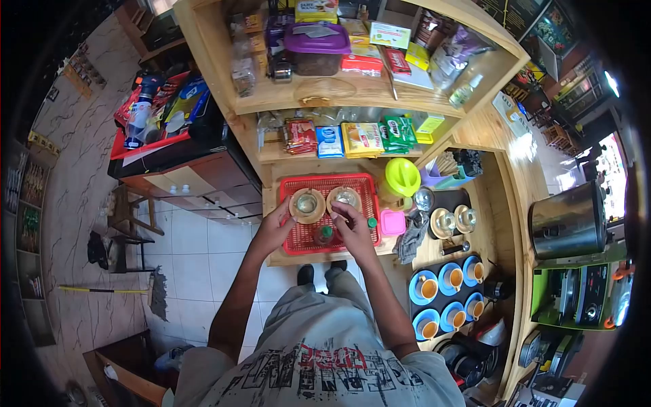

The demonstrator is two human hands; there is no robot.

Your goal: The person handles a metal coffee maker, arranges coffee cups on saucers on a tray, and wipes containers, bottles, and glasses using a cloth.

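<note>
Evidently, both hands [273,229] [355,234] (half open) touch brown saucers [313,218] [333,195].

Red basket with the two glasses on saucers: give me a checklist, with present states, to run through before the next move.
1. Left hand at the left saucer: ok.
2. Right hand at the right saucer: ok.
3. A glass on each of these saucers: ok.
4. Both saucers resting on the red basket, not lifted: cannot tell.
5. Firm grip on both saucers: cannot tell.
6. Basket free of other items: not ok; a green-capped container sits nearer the person.
</note>
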